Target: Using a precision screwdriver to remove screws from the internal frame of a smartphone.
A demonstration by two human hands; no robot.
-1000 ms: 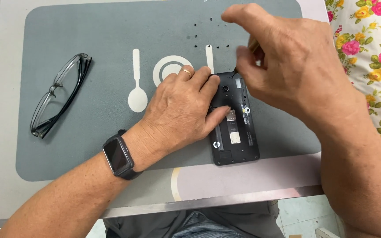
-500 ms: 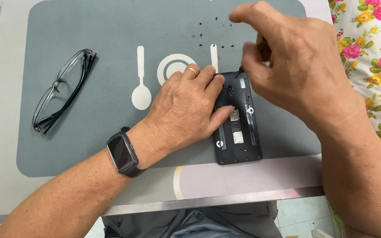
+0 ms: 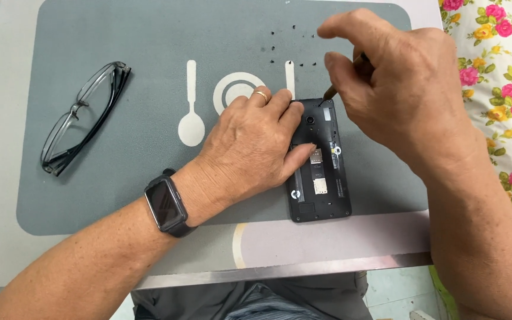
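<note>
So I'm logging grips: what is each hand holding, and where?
Right hand pinches a small tool by its handle; left hand presses the opened phone flat on its left side.

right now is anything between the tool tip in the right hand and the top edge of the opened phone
Nothing visible. The right hand holds a thin tool whose tip meets the top right corner of the opened phone. The left hand presses on the phone's left side, clear of that corner. The tiny screws lie farther up the mat.

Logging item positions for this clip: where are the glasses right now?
In the head view the glasses lie folded at the left side of the grey mat, clear of both hands, left of the white spoon print and the left hand.
</note>
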